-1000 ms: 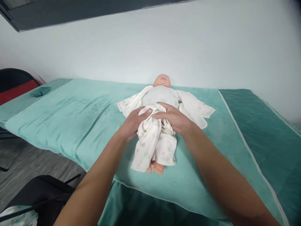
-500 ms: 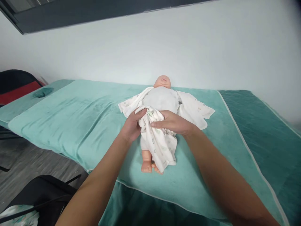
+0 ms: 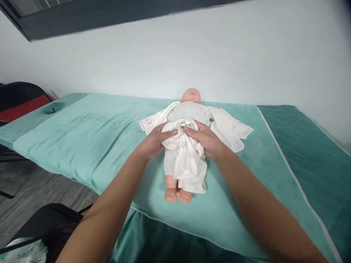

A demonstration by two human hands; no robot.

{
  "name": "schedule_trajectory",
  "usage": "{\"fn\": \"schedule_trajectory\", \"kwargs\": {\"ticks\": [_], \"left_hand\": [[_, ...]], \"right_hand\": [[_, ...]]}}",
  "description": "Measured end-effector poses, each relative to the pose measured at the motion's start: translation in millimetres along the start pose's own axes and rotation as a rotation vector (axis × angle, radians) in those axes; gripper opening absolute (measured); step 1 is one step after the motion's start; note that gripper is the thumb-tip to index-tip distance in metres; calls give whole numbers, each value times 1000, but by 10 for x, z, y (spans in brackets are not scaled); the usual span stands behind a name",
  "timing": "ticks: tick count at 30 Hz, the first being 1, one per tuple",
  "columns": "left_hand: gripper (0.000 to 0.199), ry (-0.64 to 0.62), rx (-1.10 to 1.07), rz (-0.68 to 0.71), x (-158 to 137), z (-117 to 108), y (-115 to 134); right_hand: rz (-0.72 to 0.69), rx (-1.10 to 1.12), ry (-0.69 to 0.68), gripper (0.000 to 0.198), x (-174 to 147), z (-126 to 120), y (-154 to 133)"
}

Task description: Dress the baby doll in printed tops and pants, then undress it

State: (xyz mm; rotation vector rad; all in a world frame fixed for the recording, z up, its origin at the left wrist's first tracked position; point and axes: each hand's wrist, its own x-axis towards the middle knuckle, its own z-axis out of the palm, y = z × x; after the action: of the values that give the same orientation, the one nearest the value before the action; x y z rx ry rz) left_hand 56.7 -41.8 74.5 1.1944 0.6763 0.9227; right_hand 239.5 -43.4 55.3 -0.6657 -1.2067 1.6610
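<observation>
A baby doll (image 3: 191, 95) lies on its back, its head toward the wall and its bare feet toward me. It has a pale grey-white garment on its body, and a white printed baby shirt (image 3: 229, 126) is spread out beneath it with the sleeves to both sides. Over the doll's legs I hold a bunched white printed baby garment (image 3: 186, 160). My left hand (image 3: 156, 140) grips its gathered edge from the left, and my right hand (image 3: 207, 138) grips it from the right, thumbs on top. The garment's lower part hangs over one leg.
A turquoise sheet (image 3: 82, 138) covers the padded bed, which has a face hole (image 3: 53, 108) at its left end. Behind the bed stands a white wall (image 3: 164, 62). A black and red chair (image 3: 24, 98) is at far left, and a black chair (image 3: 46, 223) is at lower left.
My thumbs have come closer together on the gathered garment, and more of its cloth is bunched up. The hanging end has lifted, so both of the doll's feet now show.
</observation>
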Motion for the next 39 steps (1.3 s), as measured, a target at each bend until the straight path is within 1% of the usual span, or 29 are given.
{"fn": "schedule_trajectory", "kwargs": {"ticks": [1, 3, 5, 8, 10, 12, 13, 15, 17, 18, 19, 21, 23, 24, 25, 27, 29, 33, 34, 36, 39], "left_hand": [[44, 49, -69, 40, -3, 26, -42], [46, 105, -161, 63, -25, 70, -120], [46, 133, -193, 27, -57, 102, -172], [46, 164, -154, -71, -96, 114, -188], [52, 142, -114, -138, -108, 94, -166], [62, 79, -64, -179, -109, 66, -125], [64, 36, -32, -195, -105, 56, -103], [60, -40, 19, -203, -88, 55, -63], [55, -45, 1, -151, -62, 82, -45], [51, -17, -37, -105, -49, 101, -48], [48, 22, -84, -55, -40, 121, -60], [44, 79, -169, 17, -40, 152, -103], [45, 96, -215, 25, -64, 163, -155], [46, 96, -227, 15, -81, 164, -177], [47, 100, -234, 3, -99, 162, -194], [49, 119, -252, -13, -127, 165, -207], [49, 136, -270, -26, -149, 186, -190], [49, 148, -202, -68, -265, 317, -96], [47, 159, -173, -76, -323, 368, -70], [43, 199, -132, -94, -468, 486, -26], [37, 281, -122, -144, -704, 676, -8]], "right_hand": [[15, -28, -19, 35, -4, 4, -3], [34, -79, -55, 33, -8, 11, -1], [30, -97, -55, 33, -6, 18, 7], [6, -53, 15, 35, 5, 34, 13], [-5, -14, 49, 38, 10, 47, 11], [-9, 12, 53, 41, 11, 56, 8], [-7, 16, 52, 43, 10, 56, 6], [-1, 5, 55, 44, 7, 42, 4], [16, -36, 52, 45, -1, 8, -8], [28, -73, 25, 45, -7, -15, -20], [38, -121, -29, 46, -15, -38, -37], [52, -230, -195, 45, -34, -75, -88], [73, -326, -351, 44, -54, -90, -148], [91, -361, -390, 43, -63, -89, -174], [116, -384, -401, 42, -70, -85, -194], [169, -386, -376, 40, -79, -76, -211], [199, -331, -321, 39, -78, -75, -196], [177, -234, -175, 36, -60, -88, -129], [166, -239, -168, 34, -56, -87, -119], [148, -283, -199, 29, -52, -73, -117], [114, -441, -247, 17, -55, -31, -155]]}}
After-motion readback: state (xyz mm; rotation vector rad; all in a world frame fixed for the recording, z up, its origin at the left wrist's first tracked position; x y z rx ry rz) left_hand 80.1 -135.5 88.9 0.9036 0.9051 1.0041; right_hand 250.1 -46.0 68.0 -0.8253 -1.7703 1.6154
